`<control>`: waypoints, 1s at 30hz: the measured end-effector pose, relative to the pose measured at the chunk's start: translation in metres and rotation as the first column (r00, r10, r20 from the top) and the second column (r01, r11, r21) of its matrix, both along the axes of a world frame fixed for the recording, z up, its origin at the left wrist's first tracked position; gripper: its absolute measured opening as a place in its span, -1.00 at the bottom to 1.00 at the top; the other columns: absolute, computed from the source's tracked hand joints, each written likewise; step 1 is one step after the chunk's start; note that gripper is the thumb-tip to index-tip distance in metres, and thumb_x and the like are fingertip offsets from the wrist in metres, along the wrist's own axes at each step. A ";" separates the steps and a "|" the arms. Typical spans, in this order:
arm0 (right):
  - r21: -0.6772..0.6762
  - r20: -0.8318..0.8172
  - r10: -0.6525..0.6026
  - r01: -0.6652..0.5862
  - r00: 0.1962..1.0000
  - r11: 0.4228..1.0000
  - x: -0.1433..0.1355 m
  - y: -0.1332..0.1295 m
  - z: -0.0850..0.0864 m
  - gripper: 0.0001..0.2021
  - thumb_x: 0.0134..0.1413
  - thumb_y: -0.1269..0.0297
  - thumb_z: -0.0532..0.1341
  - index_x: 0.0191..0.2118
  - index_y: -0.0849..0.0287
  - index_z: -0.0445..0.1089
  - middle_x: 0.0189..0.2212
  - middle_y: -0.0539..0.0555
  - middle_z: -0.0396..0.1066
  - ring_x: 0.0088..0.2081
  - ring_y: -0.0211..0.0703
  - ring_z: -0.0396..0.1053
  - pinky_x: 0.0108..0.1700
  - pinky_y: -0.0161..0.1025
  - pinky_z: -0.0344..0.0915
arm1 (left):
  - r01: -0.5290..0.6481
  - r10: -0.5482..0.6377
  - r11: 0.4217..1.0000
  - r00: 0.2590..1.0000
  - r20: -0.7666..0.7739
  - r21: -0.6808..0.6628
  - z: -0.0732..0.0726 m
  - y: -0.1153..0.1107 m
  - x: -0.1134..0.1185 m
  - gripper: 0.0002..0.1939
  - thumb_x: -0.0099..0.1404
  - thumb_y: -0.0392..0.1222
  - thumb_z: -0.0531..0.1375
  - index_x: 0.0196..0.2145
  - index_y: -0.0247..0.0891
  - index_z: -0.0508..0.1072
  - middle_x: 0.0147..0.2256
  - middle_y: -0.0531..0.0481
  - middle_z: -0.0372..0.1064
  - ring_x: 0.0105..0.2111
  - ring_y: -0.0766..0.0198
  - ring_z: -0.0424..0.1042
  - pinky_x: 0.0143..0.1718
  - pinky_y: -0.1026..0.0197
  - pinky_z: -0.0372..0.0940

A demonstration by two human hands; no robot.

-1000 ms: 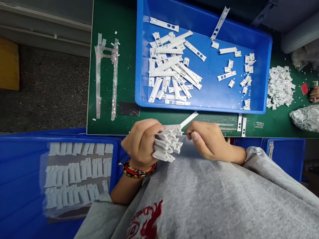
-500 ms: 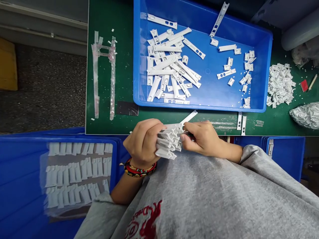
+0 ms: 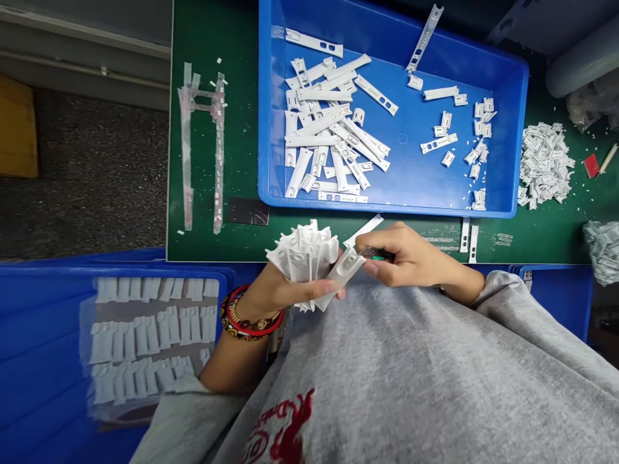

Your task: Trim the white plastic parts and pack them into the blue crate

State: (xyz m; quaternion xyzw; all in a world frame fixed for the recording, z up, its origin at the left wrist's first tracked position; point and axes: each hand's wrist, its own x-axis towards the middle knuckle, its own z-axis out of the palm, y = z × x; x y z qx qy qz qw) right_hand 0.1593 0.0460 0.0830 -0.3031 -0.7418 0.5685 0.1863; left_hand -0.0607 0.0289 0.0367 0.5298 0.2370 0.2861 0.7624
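Observation:
My left hand (image 3: 278,283) is closed around a thick bundle of long white plastic parts (image 3: 302,254), ends fanned upward. One white plastic part (image 3: 344,267) stands apart from the bundle, its hollow side up, pinned by my left thumb. My right hand (image 3: 403,254) grips a slim dark metal tool, apparently tweezers (image 3: 373,252), with its tip at the upper end of that part. The right fingers hide much of the tool. Just behind my hands, another white part (image 3: 365,229) lies at the green table's front edge.
A blue tray (image 3: 387,205) holds many loose white parts and smaller white clips. At right are a pile of white clips (image 3: 546,164) and a clear bag (image 3: 604,251). Tape strips (image 3: 186,161) lie left on the green table (image 3: 242,129). Lower left, a blue bin (image 3: 43,361) contains rows of parts.
My left hand has turned over, so the bundle now points up and one part sticks out to the right. My right hand has shifted slightly right, and the tool shows more.

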 end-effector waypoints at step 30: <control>0.050 0.164 -0.002 -0.006 0.986 0.999 0.000 0.003 -0.009 -0.69 0.15 0.22 0.01 -0.59 0.12 0.00 -0.66 -0.14 -0.09 -0.60 -0.42 -0.14 -0.52 -0.32 -0.15 | -0.092 0.091 0.996 0.966 -0.243 0.005 0.008 0.001 -0.002 -0.78 0.26 -0.09 0.29 -0.42 -0.30 0.47 -0.55 -0.01 0.49 -0.56 0.29 0.45 -0.50 0.27 0.36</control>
